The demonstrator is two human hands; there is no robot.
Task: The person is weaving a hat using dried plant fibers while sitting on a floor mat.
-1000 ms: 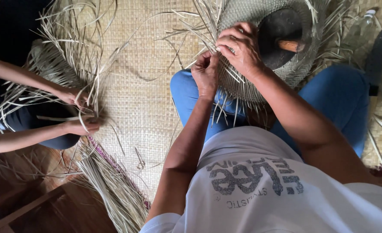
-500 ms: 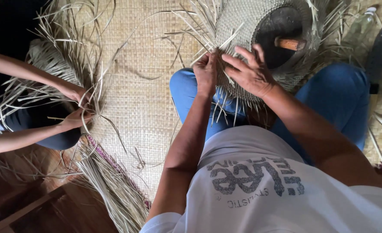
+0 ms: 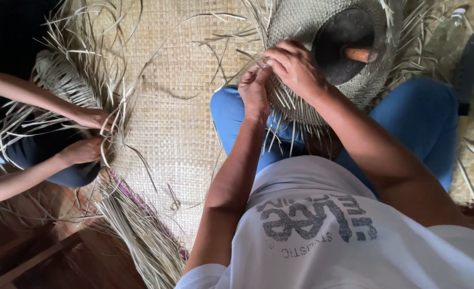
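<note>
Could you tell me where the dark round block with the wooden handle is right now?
In the head view, upper right: the dark round block sits inside the woven piece on the person's lap, just beyond the right hand.

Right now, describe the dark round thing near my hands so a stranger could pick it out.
Start at the half-woven straw piece on the blue-trousered lap. Just beyond the right hand a dark round block sits on it. It alone is smooth and near-black, with a short wooden stub.

The person is wearing a white short-sleeved T-shirt with grey printed lettering across it. They are also wearing blue trousers, and both forearms are showing bare.
</note>
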